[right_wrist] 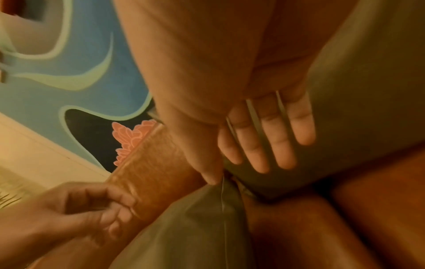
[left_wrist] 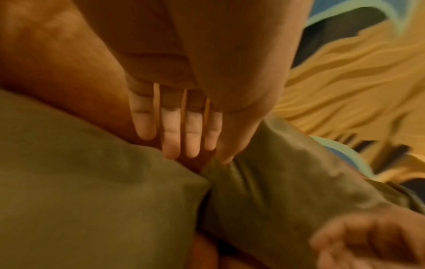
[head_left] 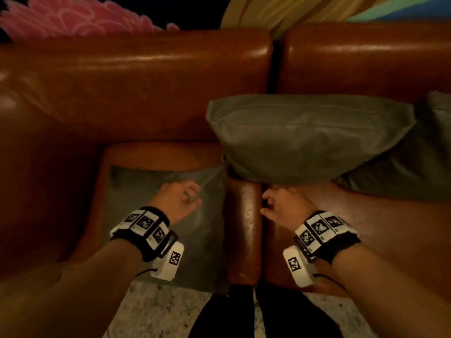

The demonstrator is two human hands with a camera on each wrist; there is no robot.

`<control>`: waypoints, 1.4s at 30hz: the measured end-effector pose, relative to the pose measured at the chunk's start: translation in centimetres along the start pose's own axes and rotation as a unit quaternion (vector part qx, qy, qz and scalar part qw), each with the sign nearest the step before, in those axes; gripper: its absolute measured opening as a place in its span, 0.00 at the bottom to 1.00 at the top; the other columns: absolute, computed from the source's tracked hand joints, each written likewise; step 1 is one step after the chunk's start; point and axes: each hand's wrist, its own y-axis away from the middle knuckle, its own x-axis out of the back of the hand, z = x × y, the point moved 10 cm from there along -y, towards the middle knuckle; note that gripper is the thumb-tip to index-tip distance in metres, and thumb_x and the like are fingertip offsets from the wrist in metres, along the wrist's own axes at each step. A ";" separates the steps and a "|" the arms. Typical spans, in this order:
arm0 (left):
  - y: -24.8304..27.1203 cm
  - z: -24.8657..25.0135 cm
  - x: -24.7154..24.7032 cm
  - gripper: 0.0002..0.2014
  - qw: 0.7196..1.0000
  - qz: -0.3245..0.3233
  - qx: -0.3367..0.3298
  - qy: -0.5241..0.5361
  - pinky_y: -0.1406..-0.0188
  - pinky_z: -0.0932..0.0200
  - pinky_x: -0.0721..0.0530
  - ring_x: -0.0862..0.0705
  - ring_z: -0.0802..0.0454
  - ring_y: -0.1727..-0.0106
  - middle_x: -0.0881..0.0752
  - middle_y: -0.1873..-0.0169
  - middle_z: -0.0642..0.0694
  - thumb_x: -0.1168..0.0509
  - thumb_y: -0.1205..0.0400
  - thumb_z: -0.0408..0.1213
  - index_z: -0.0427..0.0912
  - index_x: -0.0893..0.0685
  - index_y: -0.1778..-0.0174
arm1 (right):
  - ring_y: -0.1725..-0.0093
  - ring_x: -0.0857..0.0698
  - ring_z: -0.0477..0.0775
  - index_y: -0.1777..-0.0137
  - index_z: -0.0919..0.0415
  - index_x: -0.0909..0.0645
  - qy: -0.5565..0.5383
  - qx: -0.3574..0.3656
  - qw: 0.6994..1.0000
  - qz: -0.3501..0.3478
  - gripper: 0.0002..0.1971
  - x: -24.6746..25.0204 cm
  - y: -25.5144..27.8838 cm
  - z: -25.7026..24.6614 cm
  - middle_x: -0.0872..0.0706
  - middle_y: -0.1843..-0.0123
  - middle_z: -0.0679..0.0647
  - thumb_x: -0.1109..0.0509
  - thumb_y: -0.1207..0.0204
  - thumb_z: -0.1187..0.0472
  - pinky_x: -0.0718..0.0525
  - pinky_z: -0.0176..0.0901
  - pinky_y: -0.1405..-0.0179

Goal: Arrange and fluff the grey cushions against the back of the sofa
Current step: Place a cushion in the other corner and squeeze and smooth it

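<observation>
A brown leather sofa (head_left: 136, 76) is filling the head view, with a pink patterned shape (head_left: 73, 18) showing behind its back at the far left. On the left seat a grey cushion (head_left: 136, 191) is lying flat. The left hand (head_left: 177, 200) is hovering over this cushion's right part, fingers loosely curled in the head view and straighter in its wrist view, holding nothing. Just right of it, the right hand (head_left: 280, 206) is hanging above the gap between the 2 seats, fingers relaxed and slightly spread, gripping nothing. Above that hand a 2nd grey cushion (head_left: 310, 137) is leaning against the sofa back, spanning the seam between the back sections. At the far right edge a 3rd grey cushion (head_left: 415, 172) is partly showing, touching the 2nd.
</observation>
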 end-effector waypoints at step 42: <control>-3.3 -30.0 7.4 0.47 0.926 0.056 0.102 0.358 0.34 0.58 0.18 0.15 0.64 0.41 0.14 0.41 0.58 0.11 0.45 0.49 0.58 0.24 0.30 | 0.37 0.19 0.46 0.27 0.54 0.25 -0.448 -0.222 0.847 0.182 0.45 -11.5 -6.9 -16.8 0.17 0.38 0.43 0.11 0.44 0.46 0.23 0.41 0.34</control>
